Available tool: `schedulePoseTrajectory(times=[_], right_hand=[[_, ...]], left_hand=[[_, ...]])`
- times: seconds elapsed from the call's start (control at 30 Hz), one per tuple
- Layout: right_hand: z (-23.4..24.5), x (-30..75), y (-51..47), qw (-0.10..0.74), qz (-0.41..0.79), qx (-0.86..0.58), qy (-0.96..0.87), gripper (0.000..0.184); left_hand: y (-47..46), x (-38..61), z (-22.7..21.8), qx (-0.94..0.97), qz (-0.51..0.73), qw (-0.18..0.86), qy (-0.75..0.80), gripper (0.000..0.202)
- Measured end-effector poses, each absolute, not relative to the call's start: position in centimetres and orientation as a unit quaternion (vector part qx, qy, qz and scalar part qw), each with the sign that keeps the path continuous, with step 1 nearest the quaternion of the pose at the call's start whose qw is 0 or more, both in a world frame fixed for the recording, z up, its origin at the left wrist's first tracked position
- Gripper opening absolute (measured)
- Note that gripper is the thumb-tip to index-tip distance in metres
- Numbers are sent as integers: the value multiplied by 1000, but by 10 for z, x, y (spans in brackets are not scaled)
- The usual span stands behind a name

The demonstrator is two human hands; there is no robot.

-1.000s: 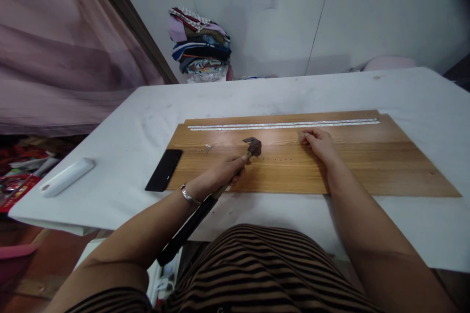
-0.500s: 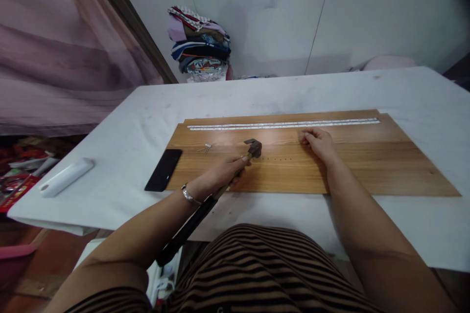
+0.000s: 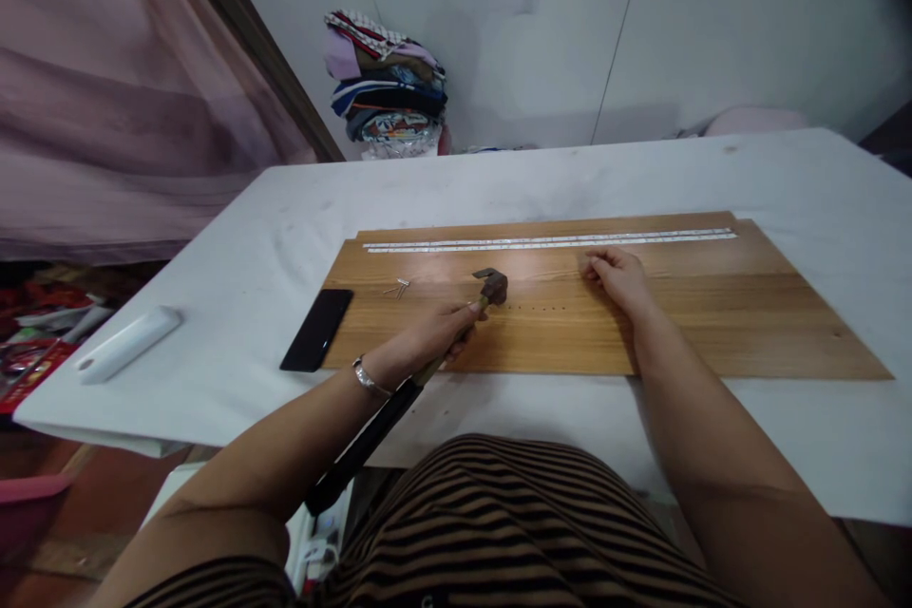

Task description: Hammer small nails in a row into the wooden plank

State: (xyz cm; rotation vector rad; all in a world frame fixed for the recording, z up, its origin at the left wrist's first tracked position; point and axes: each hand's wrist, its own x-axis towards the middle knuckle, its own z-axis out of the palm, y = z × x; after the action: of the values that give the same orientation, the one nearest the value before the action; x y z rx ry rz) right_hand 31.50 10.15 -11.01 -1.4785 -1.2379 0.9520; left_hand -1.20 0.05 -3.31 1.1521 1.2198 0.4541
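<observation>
Fingers point(image 3: 454, 347) of the left hand point(image 3: 433, 332) wrapped around a claw hammer point(image 3: 493, 288) just below its head, over the wooden board point(image 3: 727, 323).

The hammer's head sits above the board left of its middle; whether it touches the wood I cannot tell, and its dark handle slants out past the board's near edge. The right hand point(image 3: 621, 283) is right of the board's middle, fingers curled in toward the thumb; I cannot tell whether they pinch anything. Between the hands, small dark dots point(image 3: 543, 309) run in a row along the board. Two long white strips point(image 3: 548, 243) lie near the board's far edge, a few thin nail-like pins point(image 3: 403, 285) on its left part, a black phone point(image 3: 317, 330) at its left edge.
</observation>
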Motion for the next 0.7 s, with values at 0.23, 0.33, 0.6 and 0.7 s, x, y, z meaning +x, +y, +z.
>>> schedulePoseTrajectory(times=[0.23, 0.33, 0.6, 0.7], right_hand=[[-109, 314, 101, 481, 390, -603, -504, 20], [-109, 314, 100, 481, 390, -601, -506, 20], [-110, 315, 101, 483, 388, -601, -505, 22], [-111, 315, 101, 482, 387, -600, -507, 23]], left_hand=[[-1, -9, -24, 480, 199, 649, 555, 51], [0, -10, -25, 494, 201, 640, 553, 53], [0, -9, -27, 495, 199, 643, 550, 52], [-1, -8, -25, 489, 200, 648, 550, 51]])
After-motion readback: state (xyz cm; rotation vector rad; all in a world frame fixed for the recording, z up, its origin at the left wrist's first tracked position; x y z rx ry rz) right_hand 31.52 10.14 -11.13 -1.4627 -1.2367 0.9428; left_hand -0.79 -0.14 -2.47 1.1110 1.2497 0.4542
